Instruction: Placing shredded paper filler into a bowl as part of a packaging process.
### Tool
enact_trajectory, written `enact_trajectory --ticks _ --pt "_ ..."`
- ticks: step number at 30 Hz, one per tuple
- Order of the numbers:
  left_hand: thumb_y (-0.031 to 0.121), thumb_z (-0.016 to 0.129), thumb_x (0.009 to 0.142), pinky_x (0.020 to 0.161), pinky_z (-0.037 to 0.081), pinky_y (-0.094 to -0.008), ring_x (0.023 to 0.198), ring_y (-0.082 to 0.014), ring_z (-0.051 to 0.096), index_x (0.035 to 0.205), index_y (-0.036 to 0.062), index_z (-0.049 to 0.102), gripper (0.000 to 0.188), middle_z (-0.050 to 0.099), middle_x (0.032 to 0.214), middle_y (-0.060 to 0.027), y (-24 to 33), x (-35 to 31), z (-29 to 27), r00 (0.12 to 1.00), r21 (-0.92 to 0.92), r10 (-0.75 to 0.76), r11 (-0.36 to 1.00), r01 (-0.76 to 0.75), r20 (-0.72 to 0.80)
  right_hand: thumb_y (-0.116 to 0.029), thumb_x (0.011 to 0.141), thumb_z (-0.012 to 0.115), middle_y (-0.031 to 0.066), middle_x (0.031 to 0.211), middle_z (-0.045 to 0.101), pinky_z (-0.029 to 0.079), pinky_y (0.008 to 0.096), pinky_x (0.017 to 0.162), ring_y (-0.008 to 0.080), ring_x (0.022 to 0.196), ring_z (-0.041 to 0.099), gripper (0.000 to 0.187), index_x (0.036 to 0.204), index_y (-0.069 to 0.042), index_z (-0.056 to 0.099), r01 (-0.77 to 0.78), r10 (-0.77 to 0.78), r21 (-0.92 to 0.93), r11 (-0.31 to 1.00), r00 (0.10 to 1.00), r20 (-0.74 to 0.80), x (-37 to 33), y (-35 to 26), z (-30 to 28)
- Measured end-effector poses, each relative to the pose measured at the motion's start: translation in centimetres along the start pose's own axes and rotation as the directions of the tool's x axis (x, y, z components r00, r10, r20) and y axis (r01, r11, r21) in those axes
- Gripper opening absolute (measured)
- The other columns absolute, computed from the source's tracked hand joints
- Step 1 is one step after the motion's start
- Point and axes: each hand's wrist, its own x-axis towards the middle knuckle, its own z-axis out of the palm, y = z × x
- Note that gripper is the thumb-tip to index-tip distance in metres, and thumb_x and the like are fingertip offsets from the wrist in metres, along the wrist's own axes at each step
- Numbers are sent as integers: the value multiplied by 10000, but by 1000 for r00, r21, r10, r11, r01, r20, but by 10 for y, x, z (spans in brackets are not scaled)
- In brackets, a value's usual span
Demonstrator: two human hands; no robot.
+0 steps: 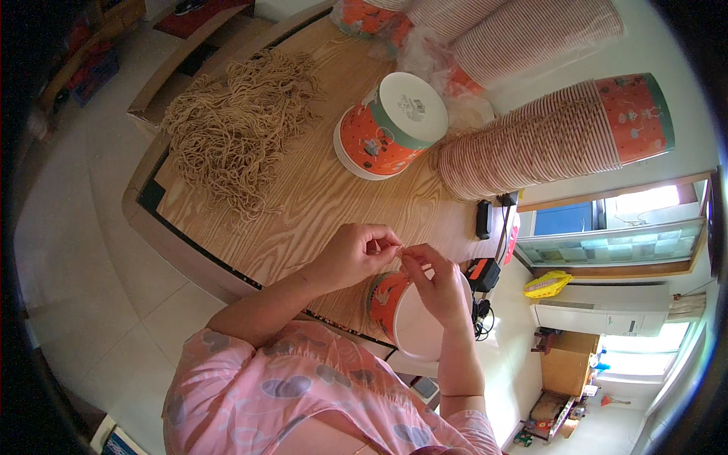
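Observation:
Over the near edge of the table, my left hand (359, 252) and my right hand (440, 287) meet with fingertips pinched together. Whatever sits between the fingertips is too small to make out. Directly below my right hand is an orange paper bucket (387, 302) with its white end turned up, partly covered by that hand. Farther back, another orange and green paper bucket (371, 144) stands upside down on a white rim. A loose heap of tan twine cords (239, 129) spreads over the left side of the table.
A long nested stack of paper buckets (531, 140), with tan cords along it, lies at the back right. Behind it are plastic-wrapped stacks (538, 38). A black power adapter (484, 220), an orange-black box (482, 273) and dark cables (482, 318) lie along the right edge of the wooden table (303, 212).

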Motion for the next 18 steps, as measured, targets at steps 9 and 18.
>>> enact_trajectory --ticks 9,18 --pt "111 645 840 542 461 -247 583 -73 555 863 5 638 109 629 696 -56 2 1 1 1000 17 18 1000 -17 -26 -101 864 609 60 786 665 499 247 621 108 753 639 141 973 -13 625 6 -7 19 1000 999 42 -1 -1 -1" --pt "105 687 790 535 430 -233 587 -82 518 848 29 646 104 594 732 -33 3 3 6 995 92 83 993 -77 -62 -69 845 626 45 787 657 495 233 662 94 757 623 137 954 13 641 -34 39 144 989 999 -31 -1 1 1"
